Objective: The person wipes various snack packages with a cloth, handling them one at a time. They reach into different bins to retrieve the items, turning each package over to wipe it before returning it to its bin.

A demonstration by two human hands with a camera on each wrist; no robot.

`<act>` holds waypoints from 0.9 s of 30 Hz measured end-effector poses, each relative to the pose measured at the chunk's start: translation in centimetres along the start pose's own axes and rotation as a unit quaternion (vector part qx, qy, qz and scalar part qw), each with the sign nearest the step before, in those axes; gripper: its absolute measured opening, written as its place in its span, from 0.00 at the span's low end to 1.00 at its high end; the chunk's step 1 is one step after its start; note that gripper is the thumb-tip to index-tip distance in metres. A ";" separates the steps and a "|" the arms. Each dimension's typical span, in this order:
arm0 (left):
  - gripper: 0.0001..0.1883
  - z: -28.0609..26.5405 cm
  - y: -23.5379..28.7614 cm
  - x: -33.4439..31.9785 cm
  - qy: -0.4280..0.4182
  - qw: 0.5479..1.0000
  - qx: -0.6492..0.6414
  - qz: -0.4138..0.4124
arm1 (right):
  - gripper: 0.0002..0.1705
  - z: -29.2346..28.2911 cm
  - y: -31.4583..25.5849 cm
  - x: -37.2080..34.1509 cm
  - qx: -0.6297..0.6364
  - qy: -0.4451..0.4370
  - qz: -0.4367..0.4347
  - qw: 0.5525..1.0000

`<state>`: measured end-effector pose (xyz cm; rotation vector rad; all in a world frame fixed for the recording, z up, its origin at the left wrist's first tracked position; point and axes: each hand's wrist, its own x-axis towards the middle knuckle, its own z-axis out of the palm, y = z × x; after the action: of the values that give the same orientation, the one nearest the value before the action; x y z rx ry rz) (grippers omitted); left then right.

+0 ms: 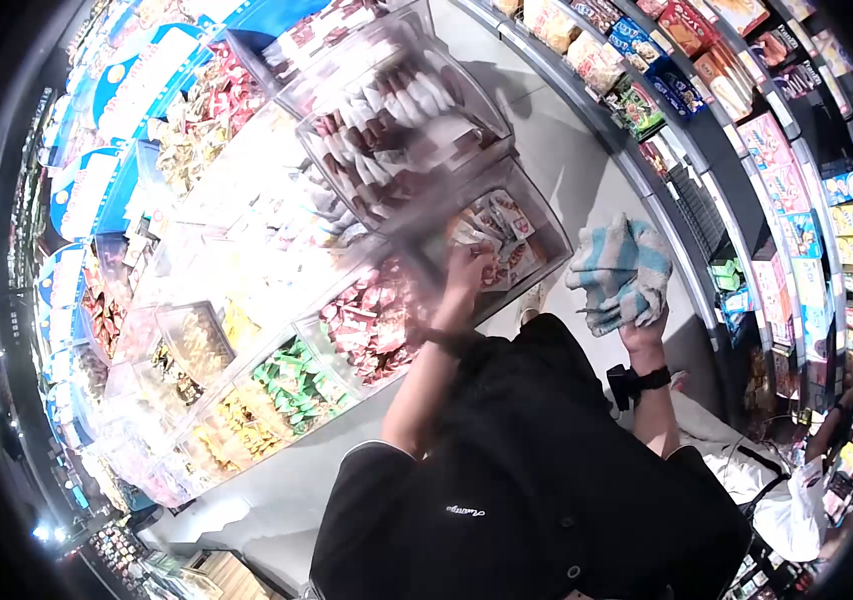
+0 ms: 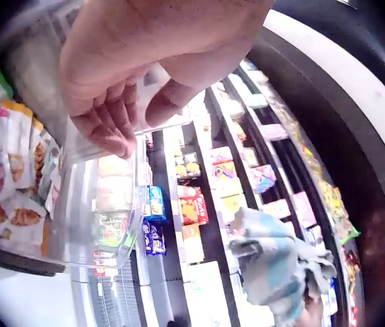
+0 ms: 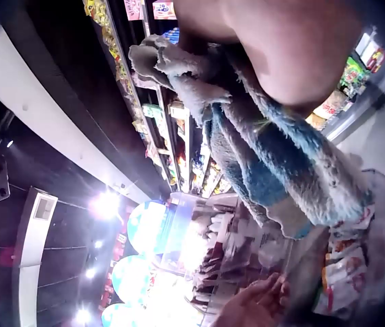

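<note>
My left hand (image 1: pixel 468 272) is over a clear plastic bin (image 1: pixel 558 238) of white packets (image 1: pixel 508 222). In the left wrist view, the fingers of this hand (image 2: pixel 144 61) bend loosely beside the bin's transparent wall (image 2: pixel 104 245), with a gap between them and the thumb. Nothing shows in its grasp. Off to the right, my right hand (image 1: pixel 646 335) grips a blue-and-white striped towel (image 1: pixel 618 268) from below, away from the bins. Folds of the towel (image 3: pixel 267 163) hang from that hand in the right wrist view, hiding most of its fingers.
Bins of pink-red sweets (image 1: pixel 371 320), green packets (image 1: pixel 296 385) and yellow packets (image 1: pixel 241 420) line the left. A stacked clear case (image 1: pixel 386 130) rises beyond my left hand. Snack shelves (image 1: pixel 691 170) curve along the right, across a pale floor (image 1: pixel 576 150).
</note>
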<state>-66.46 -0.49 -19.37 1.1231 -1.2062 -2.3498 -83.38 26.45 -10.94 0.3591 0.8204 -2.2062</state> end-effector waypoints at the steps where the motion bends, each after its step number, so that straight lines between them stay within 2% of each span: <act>1: 0.08 0.3 -1.6 2.4 -0.011 0.996 -0.070 -0.046 | 0.22 -1.2 -1.2 0.6 -0.002 0.005 0.013 1.000; 3: 0.06 0.7 -5.3 7.4 0.029 0.983 0.116 0.141 | 0.22 -3.6 -3.1 1.7 -0.001 -0.026 0.009 1.000; 4: 0.07 0.5 -7.0 9.2 0.055 0.968 0.182 0.166 | 0.22 -4.6 -4.1 2.2 -0.006 -0.031 0.010 0.999; 6: 0.07 -0.3 -10.4 13.3 0.096 0.921 0.340 0.161 | 0.23 -6.5 -5.9 2.4 -0.002 -0.062 0.019 0.998; 8: 0.08 -1.5 -14.7 18.1 0.122 0.824 0.527 0.166 | 0.23 -7.7 -8.0 3.2 0.005 -0.102 0.019 0.995; 9: 0.09 -2.2 -17.1 20.5 0.126 0.754 0.622 0.170 | 0.23 -8.5 -8.8 3.5 -0.020 -0.075 -0.002 0.997; 10: 0.10 -3.0 -19.4 22.2 0.125 0.710 0.671 0.173 | 0.24 -9.2 -9.7 3.6 -0.034 -0.041 -0.021 0.998; 11: 0.10 -2.7 -19.8 22.3 0.101 0.743 0.644 0.150 | 0.24 -9.6 -10.7 3.7 -0.046 0.004 -0.033 0.998; 12: 0.12 1.1 -11.7 16.5 0.061 0.799 0.587 0.118 | 0.24 -10.2 -11.8 3.8 -0.051 0.024 -0.041 0.998; 13: 0.15 1.3 -12.4 17.0 0.073 0.866 0.482 0.106 | 0.25 -10.8 -12.5 4.1 -0.055 0.034 -0.048 0.997; 14: 0.18 1.9 -12.3 17.0 0.104 0.907 0.404 0.058 | 0.25 -12.3 -13.5 4.5 -0.047 0.021 -0.044 0.998; 15: 0.22 2.6 -12.2 16.9 0.143 0.937 0.320 0.016 | 0.26 -13.7 -14.5 4.9 -0.039 0.007 -0.041 0.998; 17: 0.24 2.8 -13.0 17.9 0.167 0.962 0.215 -0.005 | 0.27 -15.5 -16.3 5.7 -0.052 0.009 -0.045 0.998; 19: 0.26 2.4 -14.7 19.6 0.166 0.970 0.175 0.005 | 0.26 -16.1 -17.4 5.3 -0.094 0.011 -0.068 0.993; 22: 0.29 0.9 -17.6 23.4 0.177 0.955 0.233 0.046 | 0.25 -15.5 -17.5 5.7 -0.143 -0.039 -0.122 0.981; 25: 0.29 0.2 -19.1 25.3 0.195 0.887 0.413 0.069 | 0.25 -14.4 -17.6 5.8 -0.067 -0.043 -0.084 0.993; 27: 0.29 -0.4 -19.7 26.4 0.199 0.838 0.502 0.080 | 0.26 -16.0 -17.5 6.8 -0.134 -0.037 -0.115 0.984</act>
<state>-81.61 -2.85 -48.55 1.5711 -2.2930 -1.1524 -100.67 42.31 -18.51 0.0505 1.1499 -2.2638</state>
